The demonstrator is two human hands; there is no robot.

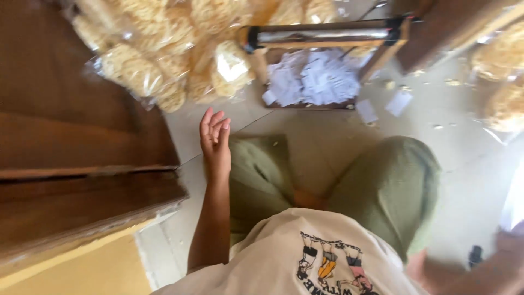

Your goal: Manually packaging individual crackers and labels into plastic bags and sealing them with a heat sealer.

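Note:
I sit cross-legged on a pale floor in green trousers (390,186) and a cream printed shirt. My left hand (214,139) is raised above my left knee, fingers straight and close together, holding nothing. It is nearest to a pile of clear bags of pale yellow crackers (164,60), but apart from them. Only my right forearm (486,276) shows at the bottom right edge; its hand is out of the picture.
A wooden frame with a metal bar (322,34) stands ahead, over a tray of white paper slips (316,79). Dark wooden furniture (76,164) fills the left. More cracker bags (505,82) lie at the right. Crumbs and loose slips (398,101) dot the floor.

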